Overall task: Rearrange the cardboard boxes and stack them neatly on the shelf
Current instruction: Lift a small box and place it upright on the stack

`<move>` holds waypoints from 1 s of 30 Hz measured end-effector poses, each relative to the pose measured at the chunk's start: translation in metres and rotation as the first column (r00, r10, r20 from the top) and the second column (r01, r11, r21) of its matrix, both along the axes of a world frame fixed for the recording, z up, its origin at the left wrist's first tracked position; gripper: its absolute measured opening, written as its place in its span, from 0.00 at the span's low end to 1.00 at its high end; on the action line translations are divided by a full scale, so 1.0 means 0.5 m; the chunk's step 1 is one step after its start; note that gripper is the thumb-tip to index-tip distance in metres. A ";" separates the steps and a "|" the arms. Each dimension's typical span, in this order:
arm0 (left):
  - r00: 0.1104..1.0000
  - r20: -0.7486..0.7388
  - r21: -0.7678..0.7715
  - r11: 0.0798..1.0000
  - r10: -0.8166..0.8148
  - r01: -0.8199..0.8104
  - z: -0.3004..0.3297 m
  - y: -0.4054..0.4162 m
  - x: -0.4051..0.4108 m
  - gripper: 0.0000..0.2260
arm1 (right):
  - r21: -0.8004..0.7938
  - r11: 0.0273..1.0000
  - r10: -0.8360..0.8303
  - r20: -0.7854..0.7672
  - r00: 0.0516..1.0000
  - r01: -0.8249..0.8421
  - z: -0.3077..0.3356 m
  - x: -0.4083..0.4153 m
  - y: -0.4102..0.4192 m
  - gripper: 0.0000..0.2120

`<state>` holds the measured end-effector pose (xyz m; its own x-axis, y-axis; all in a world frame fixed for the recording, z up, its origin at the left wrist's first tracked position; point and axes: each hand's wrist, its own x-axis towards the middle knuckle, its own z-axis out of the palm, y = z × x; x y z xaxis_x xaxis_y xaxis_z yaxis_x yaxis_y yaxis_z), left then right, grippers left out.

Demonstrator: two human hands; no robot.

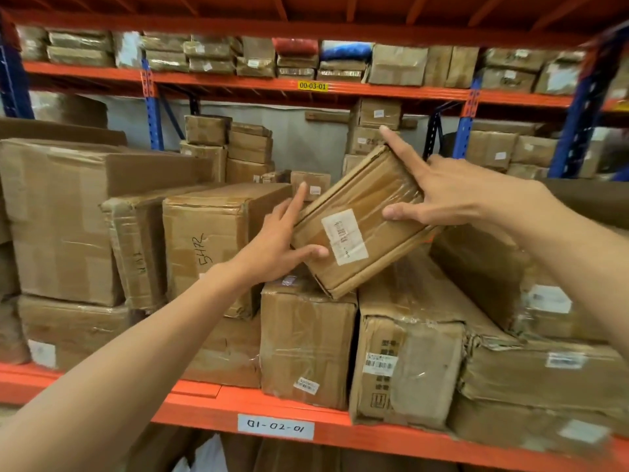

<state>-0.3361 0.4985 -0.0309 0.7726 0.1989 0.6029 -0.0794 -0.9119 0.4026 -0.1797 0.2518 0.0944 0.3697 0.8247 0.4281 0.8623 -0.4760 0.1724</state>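
Note:
A small taped cardboard box with a white barcode label is held tilted above the boxes on the orange shelf. My left hand grips its lower left corner, thumb on the front face and index finger along the left side. My right hand holds its upper right edge, thumb on the front and index finger stretched over the top. The box's lower corner rests on an upright brown box below. Left of it stands a box marked with handwritten digits.
Large worn boxes fill the shelf: a big one at the left, long ones at the right. Smaller boxes stack at the back. An upper shelf holds flat parcels. Blue uprights stand behind.

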 end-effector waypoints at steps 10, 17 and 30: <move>0.958 0.190 -0.407 0.871 -0.215 0.276 -0.017 -0.052 0.090 0.46 | 0.067 0.992 -0.071 -0.373 0.925 0.103 -0.105 0.011 -0.111 0.57; 0.989 0.022 -0.316 0.937 -0.149 0.149 0.026 -0.079 0.082 0.40 | 0.358 0.920 0.034 -0.481 0.876 0.161 -0.149 -0.020 -0.108 0.47; 0.965 -0.261 0.545 0.822 -0.024 0.168 0.313 -0.260 0.167 0.37 | 0.801 0.166 0.679 -0.516 0.522 0.576 -0.327 -0.022 -0.102 0.30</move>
<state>-0.2527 0.3687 0.1256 0.9005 -0.1986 0.3868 -0.1488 -0.9766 -0.1550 -0.1905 0.2007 -0.0689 0.9371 0.0822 0.3393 0.2846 0.3830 -0.8788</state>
